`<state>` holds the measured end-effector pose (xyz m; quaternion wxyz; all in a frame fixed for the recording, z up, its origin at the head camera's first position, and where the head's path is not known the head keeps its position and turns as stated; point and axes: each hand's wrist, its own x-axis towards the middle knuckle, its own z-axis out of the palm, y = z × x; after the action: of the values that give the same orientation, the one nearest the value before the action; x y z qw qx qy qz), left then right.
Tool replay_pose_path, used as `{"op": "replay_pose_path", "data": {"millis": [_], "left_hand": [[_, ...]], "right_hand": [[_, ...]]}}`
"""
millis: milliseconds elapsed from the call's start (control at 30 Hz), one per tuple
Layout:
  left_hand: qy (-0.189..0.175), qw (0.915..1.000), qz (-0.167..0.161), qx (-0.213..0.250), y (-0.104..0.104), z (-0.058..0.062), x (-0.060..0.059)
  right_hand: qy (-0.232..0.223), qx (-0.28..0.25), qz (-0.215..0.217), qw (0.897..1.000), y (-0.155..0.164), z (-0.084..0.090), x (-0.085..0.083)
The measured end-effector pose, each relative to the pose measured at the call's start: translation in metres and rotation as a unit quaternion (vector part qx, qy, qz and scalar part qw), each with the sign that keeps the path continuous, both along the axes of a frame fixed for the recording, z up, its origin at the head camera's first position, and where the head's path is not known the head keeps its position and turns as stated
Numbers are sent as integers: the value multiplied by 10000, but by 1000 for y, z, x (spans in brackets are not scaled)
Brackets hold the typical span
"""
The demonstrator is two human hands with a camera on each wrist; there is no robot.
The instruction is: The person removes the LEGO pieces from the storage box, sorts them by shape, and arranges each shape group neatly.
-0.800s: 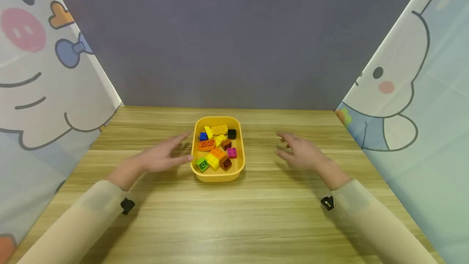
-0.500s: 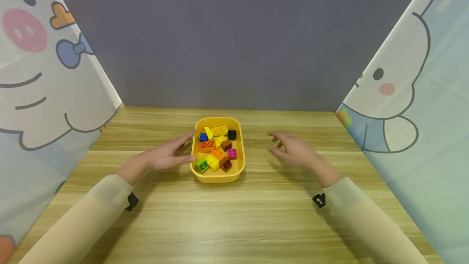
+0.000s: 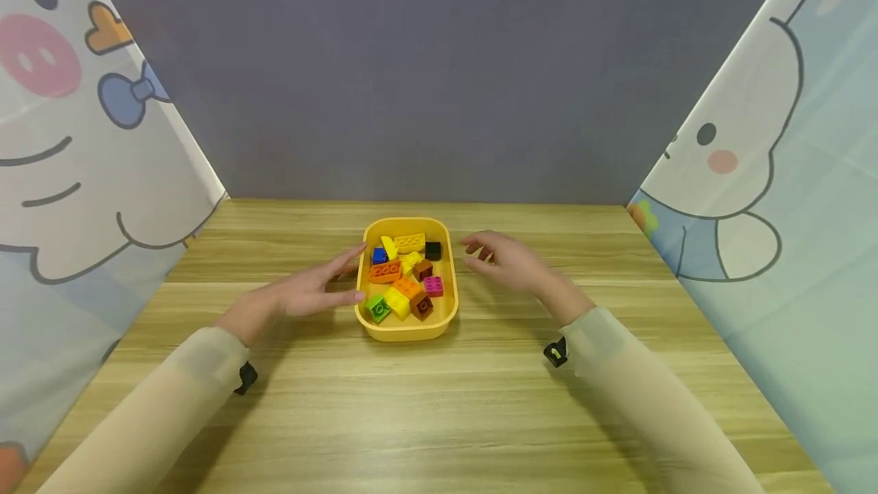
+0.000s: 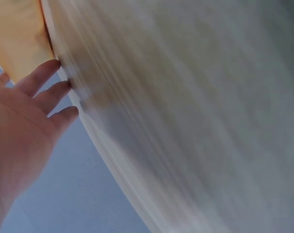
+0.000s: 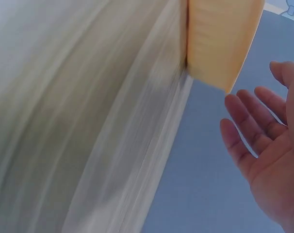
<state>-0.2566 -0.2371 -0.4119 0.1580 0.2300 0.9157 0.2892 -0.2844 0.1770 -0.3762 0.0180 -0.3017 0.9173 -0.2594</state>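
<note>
Since the earlier frame, the right hand (image 3: 511, 263) has slid in from 3 o'clock towards the yellow tray (image 3: 406, 328), while the left hand (image 3: 310, 292) stays put. At the wooden table's (image 3: 439, 402) centre, the tray's long axis runs 12 to 6 o'clock, with coloured bricks (image 3: 405, 277) inside. At 9 o'clock, the left hand's straight fingers (image 3: 346, 258) touch the tray's wall. At 3 o'clock the right hand hovers beside it, fingers spread, holding nothing. No writing is legible.

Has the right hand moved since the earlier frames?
Yes. The right hand has moved left toward the yellow tray, which stayed put; its fingertips are now just short of the tray's right rim.
</note>
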Motion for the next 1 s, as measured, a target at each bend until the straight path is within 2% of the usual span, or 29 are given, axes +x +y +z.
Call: {"op": "replay_pose_path", "data": {"millis": [233,433,533,633,767,1000], "left_hand": [[-143,9998,39,116,2,-2,0],[-227,9996,-5,184,2,-3,-2],[-265,9994,-31,226,2,-3,-3],[-278,9993,-42,234,1,-4,-4],[-281,9994,-3,207,0,-4,-4],[-289,9994,44,193,0,-3,-4]], "right_hand": [[-116,-207,713,9972,-35,2,-6],[-618,-46,1435,9877,-64,-1,-8],[-950,169,1528,9835,-72,-4,-7],[-1066,482,1444,9826,-77,-8,-8],[-995,702,1484,9814,-80,-11,-7],[-530,849,1937,9759,-80,-13,-4]]}}
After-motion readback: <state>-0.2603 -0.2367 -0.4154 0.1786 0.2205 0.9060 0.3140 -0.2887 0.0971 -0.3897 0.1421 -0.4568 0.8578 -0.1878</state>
